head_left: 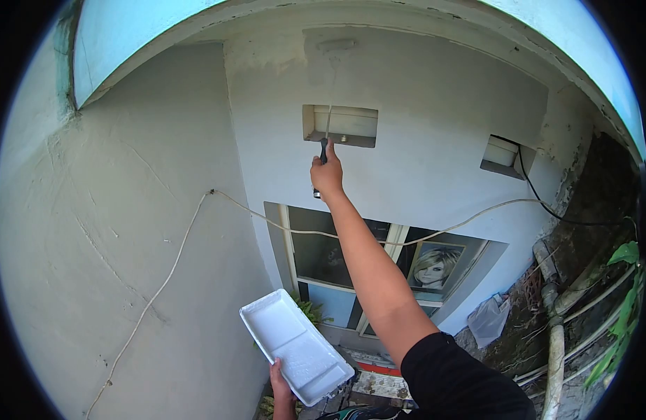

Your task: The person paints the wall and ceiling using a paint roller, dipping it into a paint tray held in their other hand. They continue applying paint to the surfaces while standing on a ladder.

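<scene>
With my right arm stretched up, my right hand (328,175) is closed around the dark handle of a paint roller (336,45). Its thin rod passes in front of a recessed vent opening (354,122), and the roller head is against the upper wall (435,84), where the surface looks greyish and damp. Low in the view, my left hand (281,385) grips the edge of a white paint tray (281,323), which is tilted and has white paint in it.
A pale cable (158,290) droops across the side wall and the window (323,255). On the right are a second opening (501,154), a black cable (529,182), pipes (555,350), a plastic bag (489,318) and leaves (620,329). A portrait picture (435,266) shows in the window.
</scene>
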Tool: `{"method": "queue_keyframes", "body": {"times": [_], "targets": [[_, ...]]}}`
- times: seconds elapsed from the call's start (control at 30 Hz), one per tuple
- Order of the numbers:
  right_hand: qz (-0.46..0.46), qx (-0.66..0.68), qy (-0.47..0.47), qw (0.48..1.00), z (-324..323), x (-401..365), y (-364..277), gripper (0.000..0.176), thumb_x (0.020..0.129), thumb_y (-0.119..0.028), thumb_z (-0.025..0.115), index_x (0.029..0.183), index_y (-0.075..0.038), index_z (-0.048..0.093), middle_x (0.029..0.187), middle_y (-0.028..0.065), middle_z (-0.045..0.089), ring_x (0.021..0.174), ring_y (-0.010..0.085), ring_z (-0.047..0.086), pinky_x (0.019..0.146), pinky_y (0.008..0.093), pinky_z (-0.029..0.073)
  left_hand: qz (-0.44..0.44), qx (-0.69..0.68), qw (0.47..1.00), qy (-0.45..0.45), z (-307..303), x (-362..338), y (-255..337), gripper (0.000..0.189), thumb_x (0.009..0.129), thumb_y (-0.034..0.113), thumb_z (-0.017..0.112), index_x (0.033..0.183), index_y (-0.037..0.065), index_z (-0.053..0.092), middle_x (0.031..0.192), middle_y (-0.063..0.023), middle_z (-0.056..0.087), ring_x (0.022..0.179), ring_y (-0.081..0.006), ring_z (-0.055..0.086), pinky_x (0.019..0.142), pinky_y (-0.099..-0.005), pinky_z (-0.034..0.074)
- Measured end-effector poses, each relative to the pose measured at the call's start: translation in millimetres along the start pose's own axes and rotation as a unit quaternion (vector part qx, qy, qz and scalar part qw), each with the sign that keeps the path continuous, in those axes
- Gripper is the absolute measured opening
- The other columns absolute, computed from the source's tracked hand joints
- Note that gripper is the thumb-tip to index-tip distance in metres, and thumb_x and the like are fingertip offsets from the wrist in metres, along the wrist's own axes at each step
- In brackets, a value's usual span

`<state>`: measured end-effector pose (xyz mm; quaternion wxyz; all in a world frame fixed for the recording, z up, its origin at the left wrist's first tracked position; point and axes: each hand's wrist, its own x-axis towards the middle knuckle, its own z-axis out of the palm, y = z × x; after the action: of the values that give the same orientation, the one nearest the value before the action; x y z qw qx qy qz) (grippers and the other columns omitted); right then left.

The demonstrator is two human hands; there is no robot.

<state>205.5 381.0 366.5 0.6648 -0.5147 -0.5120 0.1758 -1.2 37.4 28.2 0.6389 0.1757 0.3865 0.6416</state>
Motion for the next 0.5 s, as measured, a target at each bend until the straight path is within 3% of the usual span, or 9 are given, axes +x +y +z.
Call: {"method": "queue_keyframes", "body": {"times": [0.07, 0.13, 0.23, 0.27, 0.33, 0.4, 0.5], "targets": [[-0.084, -0.083, 0.05, 0.992, -8.0, -37.1, 55.5, 0.063, 0.092, -0.008, 0.053, 0.151, -0.007, 0.032, 0.141, 0.0231, 0.051, 0.127, 0.037, 0.054, 0.102, 0.0375, 0.046, -0.009, 0.001, 1.0, -0.002, -2.8, -0.1, 1.6, 0.051, 0.095, 0.035, 0.055, 0.134, 0.002, 0.045, 0.117, -0.0157, 0.059, 0.106, -0.0291, 0.061, 0.093, -0.0435, 0.049], [-0.022, -0.054, 0.014, 0.998, -24.9, -81.6, 78.8, 0.063, 0.093, -0.005, 0.054, 0.152, -0.007, 0.031, 0.145, 0.0232, 0.048, 0.135, 0.0325, 0.047, 0.11, 0.0335, 0.037, -0.003, 0.031, 0.999, 0.007, -6.9, 3.9, -1.0, 0.06, 0.092, 0.046, 0.058, 0.13, 0.0, 0.049, 0.115, -0.0167, 0.061, 0.104, -0.0311, 0.062, 0.093, -0.0456, 0.05], [0.034, -0.04, 0.002, 0.999, -27.3, -98.3, 79.6, 0.062, 0.094, -0.005, 0.053, 0.152, -0.007, 0.031, 0.145, 0.0225, 0.048, 0.139, 0.0317, 0.042, 0.112, 0.0339, 0.034, -0.011, 0.012, 1.0, -0.016, -11.2, 7.9, -2.4, 0.061, 0.092, 0.046, 0.058, 0.131, 0.0, 0.049, 0.115, -0.0173, 0.061, 0.106, -0.032, 0.062, 0.093, -0.0462, 0.05], [-0.046, -0.088, 0.042, 0.994, -15.2, -85.8, 94.2, 0.062, 0.094, -0.006, 0.053, 0.153, -0.008, 0.031, 0.145, 0.0215, 0.049, 0.121, 0.03, 0.059, 0.101, 0.0339, 0.045, -0.011, 0.014, 1.0, -0.016, -10.9, 9.0, -1.7, 0.061, 0.092, 0.046, 0.058, 0.131, 0.0, 0.049, 0.115, -0.0173, 0.061, 0.106, -0.032, 0.062, 0.093, -0.0462, 0.05], [-0.036, -0.043, 0.032, 0.998, -3.2, -50.0, 76.1, 0.062, 0.095, -0.007, 0.053, 0.153, -0.01, 0.031, 0.14, 0.0206, 0.053, 0.088, 0.0236, 0.067, 0.078, 0.0327, 0.054, -0.017, -0.002, 1.0, -0.015, -12.6, 8.0, -0.9, 0.051, 0.096, 0.035, 0.054, 0.133, 0.002, 0.045, 0.117, -0.0152, 0.058, 0.105, -0.0287, 0.061, 0.093, -0.0434, 0.049], [-0.07, -0.062, 0.037, 0.995, 2.9, -11.4, 49.6, 0.063, 0.095, -0.009, 0.053, 0.154, -0.012, 0.03, 0.133, 0.0196, 0.059, 0.065, 0.0164, 0.06, 0.058, 0.032, 0.051, -0.014, -0.007, 1.0, -0.013, -16.8, 8.7, -4.3, 0.05, 0.096, 0.035, 0.054, 0.133, 0.002, 0.045, 0.117, -0.015, 0.058, 0.105, -0.0284, 0.061, 0.093, -0.0433, 0.049], [-0.013, -0.025, -0.016, 0.999, -10.0, 19.8, 13.2, 0.066, 0.096, -0.01, 0.054, 0.155, -0.015, 0.027, 0.126, 0.0194, 0.063, 0.069, 0.0167, 0.063, 0.059, 0.0312, 0.052, 0.002, 0.0, 1.0, -0.003, -16.2, 7.1, -5.1, 0.055, 0.095, 0.041, 0.055, 0.132, 0.001, 0.047, 0.118, -0.0165, 0.06, 0.107, -0.0304, 0.061, 0.094, -0.0441, 0.05]]}}
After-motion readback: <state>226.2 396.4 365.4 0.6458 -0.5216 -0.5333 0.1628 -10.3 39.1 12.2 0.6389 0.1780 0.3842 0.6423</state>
